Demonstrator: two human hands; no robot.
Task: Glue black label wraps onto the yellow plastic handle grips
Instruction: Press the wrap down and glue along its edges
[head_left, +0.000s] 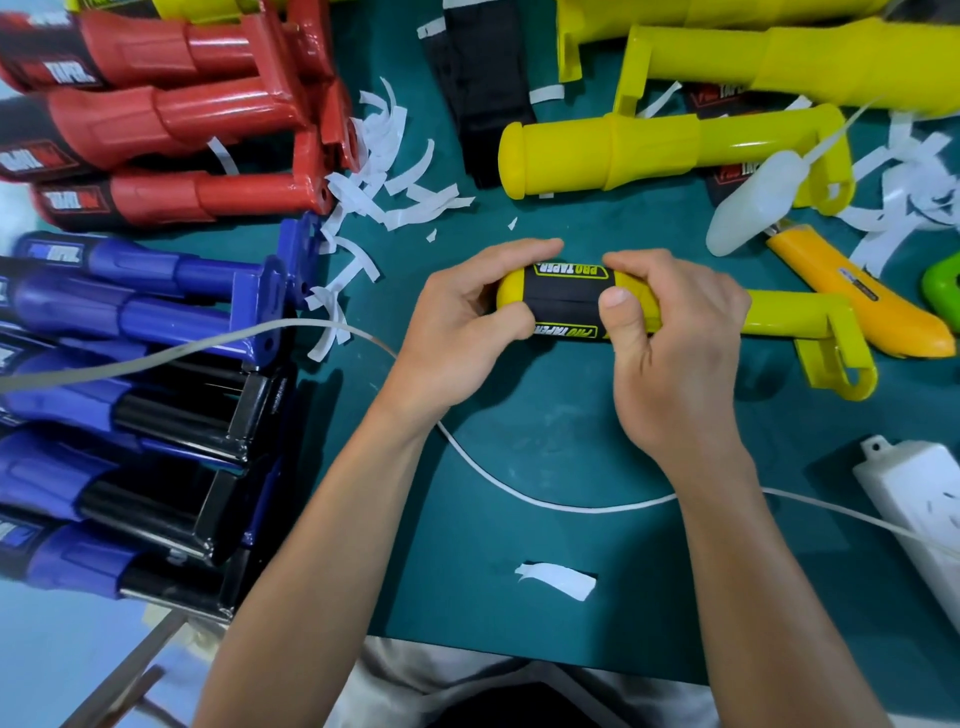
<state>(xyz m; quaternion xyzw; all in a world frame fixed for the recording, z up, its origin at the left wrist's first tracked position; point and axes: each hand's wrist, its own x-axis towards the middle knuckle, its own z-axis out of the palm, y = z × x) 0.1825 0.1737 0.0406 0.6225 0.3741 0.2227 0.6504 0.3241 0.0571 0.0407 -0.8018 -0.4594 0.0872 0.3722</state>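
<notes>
grip (779, 312) clasped by left hand (457, 332) and right hand (675, 343) | label (566, 306) pressed by thumbs (seam upward) | mat (519, 457) beneath

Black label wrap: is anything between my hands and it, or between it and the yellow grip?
Nothing visible. The left hand and right hand hold the yellow grip directly, and the black label wrap already sits around it, under the thumbs.

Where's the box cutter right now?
Head view, right side of the green mat: the box cutter lies just beyond the held yellow grip, between the white bottle and a green object at the edge.
</notes>
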